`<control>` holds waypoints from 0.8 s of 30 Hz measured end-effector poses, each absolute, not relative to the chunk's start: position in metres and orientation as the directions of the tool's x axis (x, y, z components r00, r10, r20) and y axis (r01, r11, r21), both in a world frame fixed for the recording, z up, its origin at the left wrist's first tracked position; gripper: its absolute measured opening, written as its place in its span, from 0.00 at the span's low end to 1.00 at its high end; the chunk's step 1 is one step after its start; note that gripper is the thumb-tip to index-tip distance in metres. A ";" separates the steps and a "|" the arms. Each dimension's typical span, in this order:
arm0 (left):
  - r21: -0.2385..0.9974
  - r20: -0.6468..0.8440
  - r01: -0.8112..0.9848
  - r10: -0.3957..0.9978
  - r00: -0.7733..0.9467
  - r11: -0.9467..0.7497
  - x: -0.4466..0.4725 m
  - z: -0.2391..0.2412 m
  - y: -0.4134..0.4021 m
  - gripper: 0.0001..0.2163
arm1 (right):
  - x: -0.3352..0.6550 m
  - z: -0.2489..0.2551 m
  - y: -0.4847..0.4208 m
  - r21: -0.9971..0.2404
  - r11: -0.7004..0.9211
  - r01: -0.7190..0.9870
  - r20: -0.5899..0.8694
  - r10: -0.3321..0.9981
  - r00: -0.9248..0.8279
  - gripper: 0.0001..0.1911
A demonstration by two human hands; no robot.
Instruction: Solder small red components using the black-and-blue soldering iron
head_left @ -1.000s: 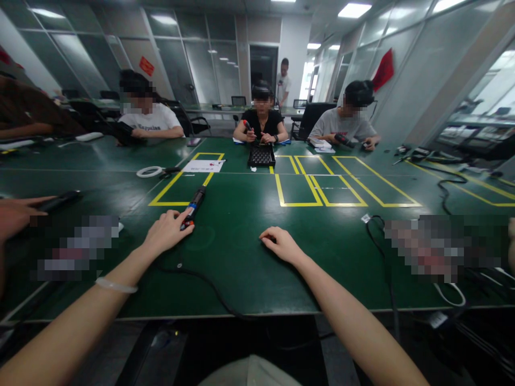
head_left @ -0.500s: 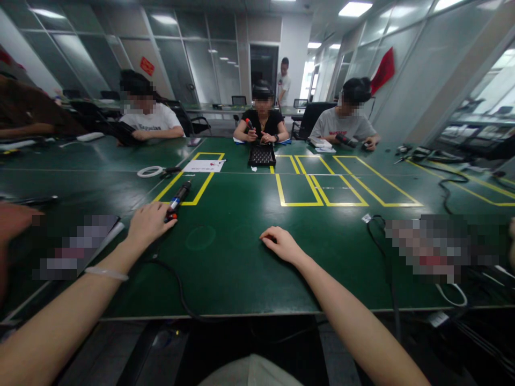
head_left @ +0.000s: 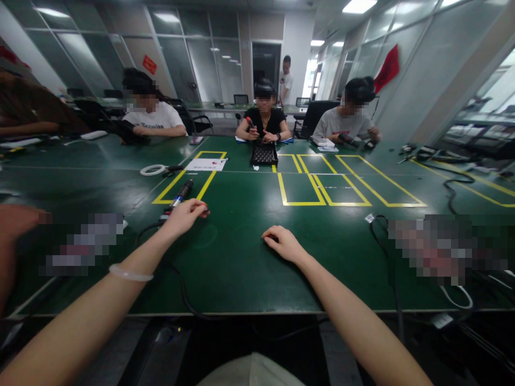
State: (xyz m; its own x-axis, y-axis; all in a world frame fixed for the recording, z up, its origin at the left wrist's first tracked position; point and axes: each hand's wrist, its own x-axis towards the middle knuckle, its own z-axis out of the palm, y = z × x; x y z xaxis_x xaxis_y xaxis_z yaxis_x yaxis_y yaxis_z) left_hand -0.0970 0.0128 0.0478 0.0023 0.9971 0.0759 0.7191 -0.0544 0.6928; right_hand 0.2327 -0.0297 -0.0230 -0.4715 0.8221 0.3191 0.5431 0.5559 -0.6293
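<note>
My left hand (head_left: 185, 215) is over the table left of the middle, thumb and fingers pinched together on a small orange-red thing (head_left: 206, 211). Most of that thing is hidden by the fingers, so its kind does not show. Just behind this hand lies a dark pen-shaped power screwdriver (head_left: 182, 194) with a blue band, its near end covered by the hand; a black cable runs close by. My right hand (head_left: 285, 244) rests on the green tabletop (head_left: 241, 279), fingers loosely curled, a gap between thumb and forefinger, nothing in it.
Yellow tape outlines (head_left: 303, 204) mark the table. A white paper (head_left: 207, 164) and white ring (head_left: 153, 170) lie beyond my left hand. A black tray (head_left: 264, 155) stands before a co-worker opposite. Black cables (head_left: 396, 289) run at right. Another person's hand (head_left: 24, 225) is at far left.
My left hand has moved right, off the power screwdriver's side, and now pinches the orange-red thing that lay by the screwdriver. My right hand stays where it was.
</note>
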 end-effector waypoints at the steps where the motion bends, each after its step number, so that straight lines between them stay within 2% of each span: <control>1: 0.792 0.045 0.605 0.996 0.071 -0.079 -0.079 0.046 0.009 0.18 | 0.233 -0.023 -0.030 -0.634 0.555 0.539 0.321 0.823 -0.469 0.07; 3: 0.887 0.008 0.450 0.977 0.215 -0.107 -0.042 0.042 -0.001 0.20 | 0.232 -0.023 -0.030 -0.647 0.548 0.530 0.323 0.827 -0.461 0.07; 5: 0.928 0.000 0.352 0.947 0.321 -0.119 -0.011 0.038 -0.012 0.23 | 0.232 -0.023 -0.031 -0.674 0.538 0.506 0.329 0.832 -0.447 0.07; 10: 0.958 0.003 0.246 0.868 0.496 -0.144 0.025 0.016 -0.028 0.27 | 0.229 -0.024 -0.034 -0.783 0.519 0.342 0.333 0.815 -0.474 0.16; 12: 0.959 -0.009 0.244 0.847 0.531 -0.143 0.027 0.006 -0.031 0.28 | 0.226 -0.025 -0.035 -0.787 0.530 0.315 0.341 0.801 -0.492 0.16; 18: 0.972 -0.014 0.200 0.826 0.563 -0.120 0.025 -0.004 -0.034 0.28 | 0.222 -0.026 -0.035 -0.765 0.546 0.342 0.347 0.796 -0.496 0.04; 24: 0.970 -0.018 0.216 0.849 0.528 -0.114 0.024 -0.003 -0.031 0.26 | 0.221 -0.025 -0.037 -0.780 0.523 0.345 0.316 0.804 -0.504 0.04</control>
State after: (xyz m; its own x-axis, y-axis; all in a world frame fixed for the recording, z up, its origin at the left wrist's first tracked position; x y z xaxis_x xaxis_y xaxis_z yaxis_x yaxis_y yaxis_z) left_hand 0.0240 -0.0314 -0.0034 0.5283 0.8489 -0.0178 0.2162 -0.1142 0.9697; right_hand 0.2215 -0.0368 -0.0245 -0.5037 0.8041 0.3158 0.3454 0.5226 -0.7795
